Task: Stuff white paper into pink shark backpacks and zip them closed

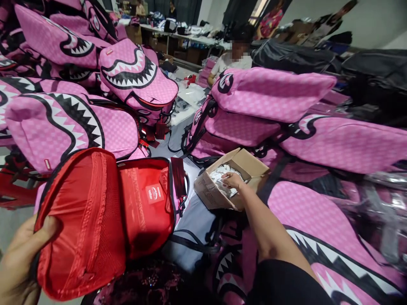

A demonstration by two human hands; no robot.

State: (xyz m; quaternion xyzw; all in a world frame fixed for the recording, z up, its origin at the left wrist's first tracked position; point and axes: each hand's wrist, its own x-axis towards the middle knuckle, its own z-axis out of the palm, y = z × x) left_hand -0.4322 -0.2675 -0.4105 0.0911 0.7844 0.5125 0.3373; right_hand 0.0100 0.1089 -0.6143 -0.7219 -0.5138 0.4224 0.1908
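at left, open backpack point(129, 220), top pointing right, long axis crosswise — left hand point(23, 252) pinching flap point(79, 224), right hand point(233, 180), grip unclear

Left hand point(23, 253) cut off at edge, label point(154, 193) print illegible, white pieces point(218, 173) unclear, perhaps packets

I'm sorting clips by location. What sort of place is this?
Probably a bag workshop or packing room: matching pink backpacks are piled on both sides, a cardboard box of small white pieces stands among them, and a long worktable loaded with goods runs behind.
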